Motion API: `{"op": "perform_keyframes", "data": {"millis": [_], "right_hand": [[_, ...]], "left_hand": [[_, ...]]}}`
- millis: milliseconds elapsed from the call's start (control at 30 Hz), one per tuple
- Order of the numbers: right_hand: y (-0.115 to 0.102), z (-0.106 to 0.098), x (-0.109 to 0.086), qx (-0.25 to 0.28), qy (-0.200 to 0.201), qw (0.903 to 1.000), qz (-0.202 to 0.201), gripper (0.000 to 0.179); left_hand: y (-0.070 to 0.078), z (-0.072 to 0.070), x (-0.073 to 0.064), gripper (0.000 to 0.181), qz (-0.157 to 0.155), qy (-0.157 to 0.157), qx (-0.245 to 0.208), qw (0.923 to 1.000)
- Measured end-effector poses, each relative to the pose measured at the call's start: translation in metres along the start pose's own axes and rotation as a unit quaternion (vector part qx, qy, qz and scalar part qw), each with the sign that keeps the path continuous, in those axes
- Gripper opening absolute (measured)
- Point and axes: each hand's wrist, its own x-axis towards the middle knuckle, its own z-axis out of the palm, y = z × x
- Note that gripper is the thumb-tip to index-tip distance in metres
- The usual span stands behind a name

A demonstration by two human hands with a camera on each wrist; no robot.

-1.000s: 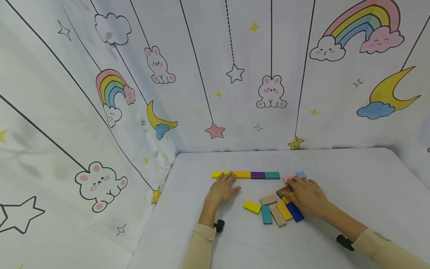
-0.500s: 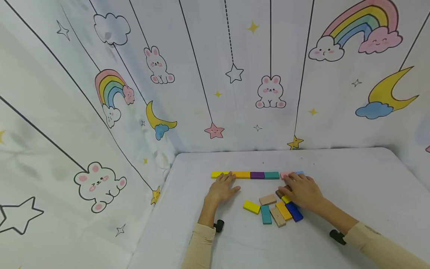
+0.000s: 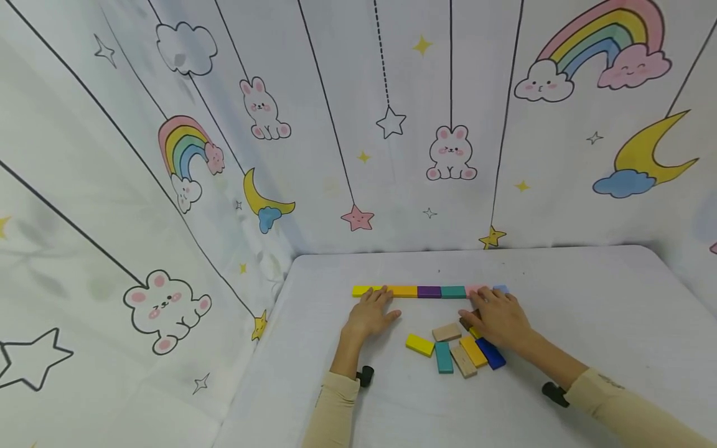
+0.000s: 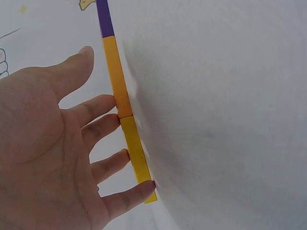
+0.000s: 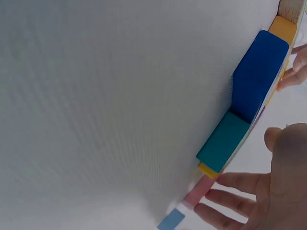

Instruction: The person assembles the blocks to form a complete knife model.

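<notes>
A straight row of flat wooden blocks lies toward the back of the table. From left to right it runs yellow (image 3: 360,291), orange (image 3: 404,292), purple (image 3: 429,292), teal (image 3: 453,292), pink (image 5: 200,190) and light blue (image 3: 501,289). Fingertips of my left hand (image 3: 370,314) touch the yellow and orange blocks, with the fingers spread and the thumb held away. My right hand (image 3: 501,317) has extended fingers against the pink block. In the right wrist view, the light blue block (image 5: 171,219) sits slightly apart from the pink one. The right palm partly covers loose blocks below it.
In front of the row lie several loose blocks: a yellow (image 3: 420,345), a teal (image 3: 444,358), plain wood (image 3: 446,332), orange (image 3: 473,351) and dark blue (image 3: 491,353). A brown block (image 3: 465,323) shows beside the right thumb. A patterned curtain (image 3: 336,155) rises behind the white table (image 3: 605,323).
My right hand has moved left, sliding the pink block into line against the teal end of the row. The light blue block has straightened and shifted slightly. My left hand has stayed in place.
</notes>
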Motion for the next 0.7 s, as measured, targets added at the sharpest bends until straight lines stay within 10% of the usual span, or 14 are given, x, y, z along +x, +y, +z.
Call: {"op": "perform_keyframes", "data": {"millis": [700], "right_hand": [[-0.001, 0.002, -0.0001, -0.015, 0.012, 0.9998, -0.004, 0.06]], "left_hand": [[0.0001, 0.0002, -0.0004, 0.065, -0.004, -0.001, -0.008, 1.0]]}}
